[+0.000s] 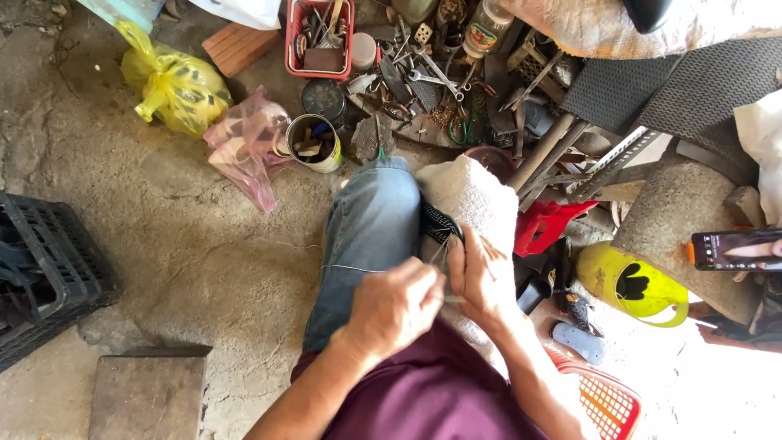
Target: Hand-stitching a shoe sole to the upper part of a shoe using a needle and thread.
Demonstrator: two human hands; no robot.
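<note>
I sit with a blue-jeaned leg [371, 236] stretched out over the concrete floor. A beige cloth [472, 195] lies over my other knee. On it is a black woven piece [436, 222], like a shoe strap. My right hand [482, 277] grips its near end against the cloth. My left hand [395, 308] is closed just beside it, pinching a thin white thread [342, 268] that trails left across the jeans. The fingertips of both hands meet at the strap; any needle there is too small to make out.
A black crate [49, 269] stands at the left, with a stone block [147, 395] near it. Ahead are a yellow bag [175, 85], a pink bag [244, 143], a tin can [314, 143], a red tool basket [319, 37] and loose wrenches [432, 77]. A yellow jug [631, 285], a phone [737, 248] and an orange basket [603, 403] lie to the right.
</note>
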